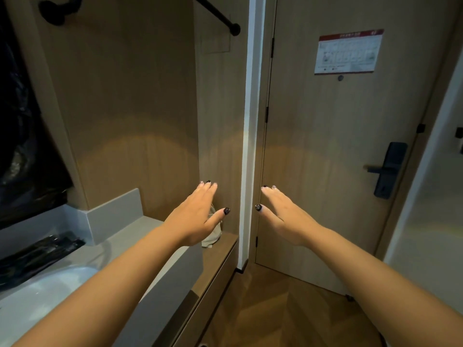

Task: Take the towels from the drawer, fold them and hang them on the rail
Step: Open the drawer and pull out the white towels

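Both arms reach forward, palms down; the left hand point(195, 216) is held flat with fingers straight and together, thumb spread to the right, holding nothing; the right hand point(283, 216) mirrors it, fingers straight, thumb spread to the left, likewise empty; the two hands lie near each other, apart, on either side of a white wall edge point(248, 136). A pale crumpled towel point(213, 234) rests on the wooden ledge point(220, 249) against the wood-panelled wall point(130, 108), directly beyond and partly hidden by the left hand; whether the hand touches it cannot be told. The black rail point(218, 15) runs across the far upper part of the alcove, well above both hands, bare where visible; its left part runs out of view. At near left, a grey counter point(125, 234) with a white basin point(42, 291); dark items point(40, 249) lie on the counter's far left side. At right, a wooden door point(338, 146) carries a red-bordered notice point(348, 51) and a black lever lock point(387, 169); the floor point(288, 309) is wood parquet.
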A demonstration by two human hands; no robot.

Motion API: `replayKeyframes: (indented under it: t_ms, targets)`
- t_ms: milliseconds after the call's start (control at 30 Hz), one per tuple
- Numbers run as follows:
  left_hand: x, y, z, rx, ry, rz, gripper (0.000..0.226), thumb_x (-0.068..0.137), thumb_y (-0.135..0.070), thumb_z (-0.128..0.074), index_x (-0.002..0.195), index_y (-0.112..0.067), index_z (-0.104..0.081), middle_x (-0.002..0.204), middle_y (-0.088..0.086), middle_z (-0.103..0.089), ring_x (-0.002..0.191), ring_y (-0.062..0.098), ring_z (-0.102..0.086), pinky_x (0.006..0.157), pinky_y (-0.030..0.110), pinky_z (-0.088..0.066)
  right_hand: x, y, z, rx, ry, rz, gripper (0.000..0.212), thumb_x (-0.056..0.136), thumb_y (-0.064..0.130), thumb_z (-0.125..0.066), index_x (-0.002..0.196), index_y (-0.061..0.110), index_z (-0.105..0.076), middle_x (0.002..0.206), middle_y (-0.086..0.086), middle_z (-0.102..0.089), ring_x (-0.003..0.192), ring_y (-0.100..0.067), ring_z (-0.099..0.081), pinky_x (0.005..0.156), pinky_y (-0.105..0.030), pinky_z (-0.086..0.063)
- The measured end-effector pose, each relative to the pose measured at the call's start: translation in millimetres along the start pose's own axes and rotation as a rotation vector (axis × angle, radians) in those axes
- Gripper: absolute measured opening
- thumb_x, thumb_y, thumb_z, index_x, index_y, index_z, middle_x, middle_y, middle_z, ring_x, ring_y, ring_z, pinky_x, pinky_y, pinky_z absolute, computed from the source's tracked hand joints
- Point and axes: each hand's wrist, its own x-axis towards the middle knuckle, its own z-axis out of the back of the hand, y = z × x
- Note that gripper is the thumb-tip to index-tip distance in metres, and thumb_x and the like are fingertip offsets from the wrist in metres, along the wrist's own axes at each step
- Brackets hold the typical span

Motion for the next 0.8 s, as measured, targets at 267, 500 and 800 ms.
replayKeyframes:
  t_ms: [267,500,800]
  targets:
    - [56,31,-46,-0.081,0.082,0.015,0.075,0.100,-0.058,-0.030,0.158,-0.020,-0.001,0.166,-0.003,0.000,0.151,0.009,0.007,0.112,0.025,-0.005,46,-44,-27,0.074,0.021,-0.077,0.089,0.085,0.072,-0.011,0.157,0.020,-0.012,0.164,0.004,-0.011,0.150,-0.009,0.001,0.118,-0.032,-0.010]
    - [119,30,-90,-0.108,0.132,0.037,0.075,0.100,-0.058,-0.030,0.158,-0.020,-0.002,0.166,-0.002,-0.001,0.151,0.010,0.006,0.120,0.032,-0.010,93,-113,-40,0.043,0.049,-0.087,0.073,0.097,0.063,-0.021,0.156,0.021,-0.013,0.164,0.005,-0.012,0.150,-0.009,0.000,0.118,-0.032,-0.012]
    - [241,12,-162,-0.125,0.133,0.109,0.075,0.100,-0.058,-0.029,0.159,-0.021,-0.002,0.166,-0.003,0.000,0.151,0.008,0.007,0.119,0.030,-0.008,181,-235,-33,0.043,0.117,-0.047,0.067,0.102,0.054,-0.028,0.157,0.019,-0.012,0.164,0.004,-0.012,0.150,-0.009,0.000,0.119,-0.034,-0.012]
